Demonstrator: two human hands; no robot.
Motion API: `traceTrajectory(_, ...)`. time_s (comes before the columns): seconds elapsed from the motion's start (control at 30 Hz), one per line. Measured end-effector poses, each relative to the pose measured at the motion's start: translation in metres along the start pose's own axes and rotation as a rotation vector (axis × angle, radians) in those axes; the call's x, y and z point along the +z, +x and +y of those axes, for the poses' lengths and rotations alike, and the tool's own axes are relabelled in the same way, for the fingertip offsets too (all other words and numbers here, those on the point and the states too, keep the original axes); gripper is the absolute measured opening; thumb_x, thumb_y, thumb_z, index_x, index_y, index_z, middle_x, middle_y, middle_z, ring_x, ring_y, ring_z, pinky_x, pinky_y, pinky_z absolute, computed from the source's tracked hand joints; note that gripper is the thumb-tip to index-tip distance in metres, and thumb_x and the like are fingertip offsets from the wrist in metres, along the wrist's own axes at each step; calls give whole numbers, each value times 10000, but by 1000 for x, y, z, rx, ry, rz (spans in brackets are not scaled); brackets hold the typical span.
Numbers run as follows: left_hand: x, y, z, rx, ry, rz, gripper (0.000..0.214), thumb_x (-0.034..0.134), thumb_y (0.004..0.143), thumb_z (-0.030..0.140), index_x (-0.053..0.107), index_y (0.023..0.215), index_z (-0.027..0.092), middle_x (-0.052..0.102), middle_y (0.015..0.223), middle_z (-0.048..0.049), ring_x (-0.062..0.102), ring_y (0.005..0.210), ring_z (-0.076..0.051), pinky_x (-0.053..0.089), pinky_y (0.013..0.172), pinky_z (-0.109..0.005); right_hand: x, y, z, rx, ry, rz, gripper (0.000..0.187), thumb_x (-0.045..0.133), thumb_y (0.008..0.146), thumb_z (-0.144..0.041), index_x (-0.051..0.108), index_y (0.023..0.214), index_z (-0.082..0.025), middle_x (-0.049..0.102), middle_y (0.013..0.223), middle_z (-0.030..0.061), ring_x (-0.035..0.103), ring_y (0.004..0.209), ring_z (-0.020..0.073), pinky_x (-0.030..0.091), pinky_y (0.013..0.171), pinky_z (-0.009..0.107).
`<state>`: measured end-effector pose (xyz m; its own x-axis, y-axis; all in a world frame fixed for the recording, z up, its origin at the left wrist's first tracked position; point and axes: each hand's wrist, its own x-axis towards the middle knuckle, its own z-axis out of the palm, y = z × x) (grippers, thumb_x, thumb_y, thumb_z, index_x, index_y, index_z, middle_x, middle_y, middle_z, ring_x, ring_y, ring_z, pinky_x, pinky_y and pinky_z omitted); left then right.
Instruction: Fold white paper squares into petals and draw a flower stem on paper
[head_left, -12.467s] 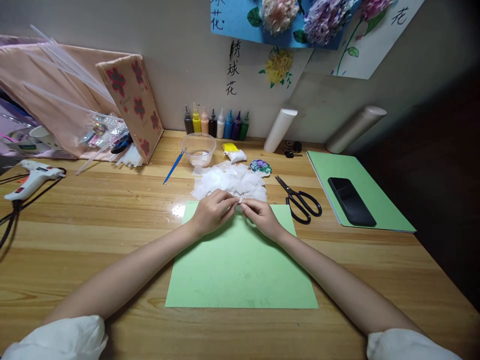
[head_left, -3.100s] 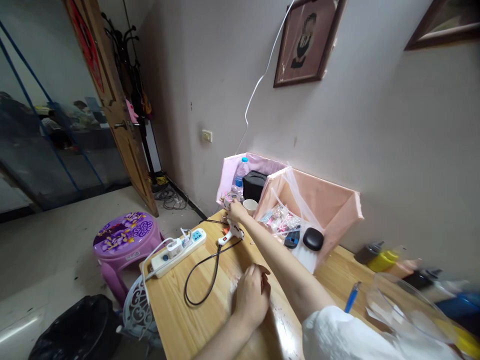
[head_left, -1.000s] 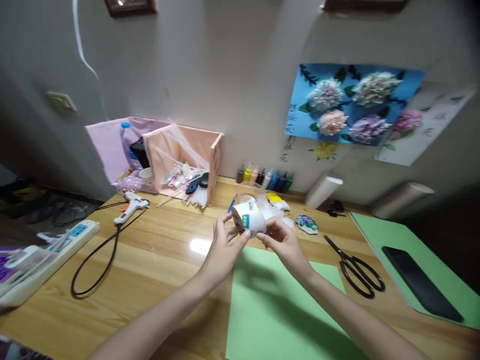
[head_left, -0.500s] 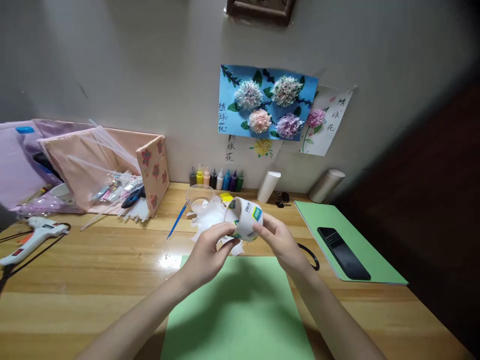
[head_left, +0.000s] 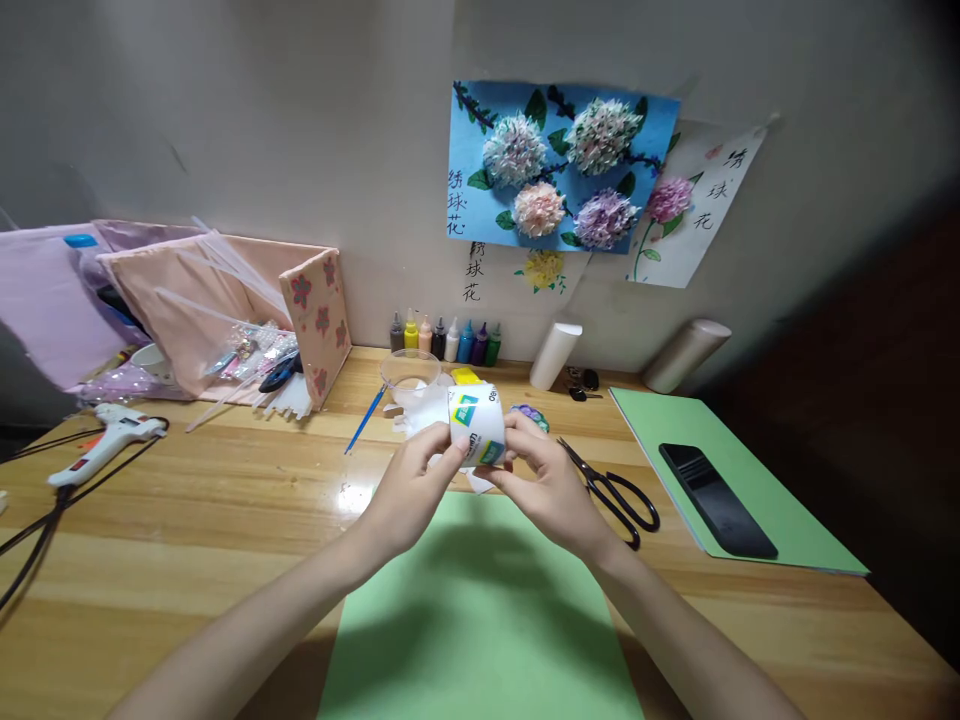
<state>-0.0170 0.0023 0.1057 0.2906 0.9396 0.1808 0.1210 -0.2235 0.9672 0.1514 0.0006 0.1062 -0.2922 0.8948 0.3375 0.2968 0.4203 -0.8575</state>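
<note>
Between my two hands a roll of tape (head_left: 477,425), white with blue, green and yellow printing, is held up above the desk. My left hand (head_left: 420,480) grips its left side, thumb on the printed face. On the opposite side my right hand (head_left: 547,485) pinches the roll's lower right edge with bent fingers. Beneath my hands lies a sheet of green paper (head_left: 480,620), partly in shadow. White paper scraps (head_left: 424,410) show behind the roll, and black-handled scissors (head_left: 619,495) rest to the right of my right hand.
Farther right, a black phone (head_left: 716,500) lies on more green sheets (head_left: 667,420). A glue gun (head_left: 109,440) with its cord is at the left, near a pink fabric box (head_left: 311,330). Paint bottles (head_left: 450,342), a blue brush (head_left: 366,420) and a white cylinder (head_left: 556,357) stand or lie toward the wall.
The tape roll has been turned, so its printed outer side faces me instead of its open end. The view has shifted, and the scissors show more fully.
</note>
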Motion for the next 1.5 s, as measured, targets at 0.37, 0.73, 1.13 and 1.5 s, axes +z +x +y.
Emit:
traceTrajectory(0.37, 2, -11, 4, 172, -47, 46, 290, 562, 849, 217, 486, 1126, 177, 563, 1093, -74, 534, 1003, -171, 404, 885, -271, 0, -3, -1, 76, 288, 16, 205, 514, 882, -328, 573, 1047, -222, 590, 968, 33, 533, 818, 148, 455, 723, 272)
traceTrajectory(0.73, -2, -18, 7, 58, -101, 52, 214, 523, 870, 338, 596, 984, 172, 625, 947, -35, 554, 892, -159, 429, 788, -241, 6, -11, -8, 41, 308, -57, 138, 541, 879, -306, 622, 952, -222, 566, 950, 37, 533, 827, 148, 475, 698, 268)
traceTrajectory(1.13, 0, -20, 8, 16, -187, 106, 220, 534, 846, 363, 591, 877, 153, 617, 852, -22, 547, 839, -159, 437, 766, -240, 11, -16, -12, 4, 218, -16, 119, 553, 871, -294, 598, 927, -200, 566, 915, 44, 553, 795, 148, 492, 697, 278)
traceTrajectory(1.5, -2, -20, 10, 3, -198, 29, 280, 532, 862, 333, 634, 1045, 148, 655, 1012, -58, 571, 968, -201, 445, 879, -297, 10, -14, -13, 80, 374, 1, 171, 570, 855, -316, 588, 995, -219, 603, 901, 31, 553, 764, 135, 496, 614, 240)
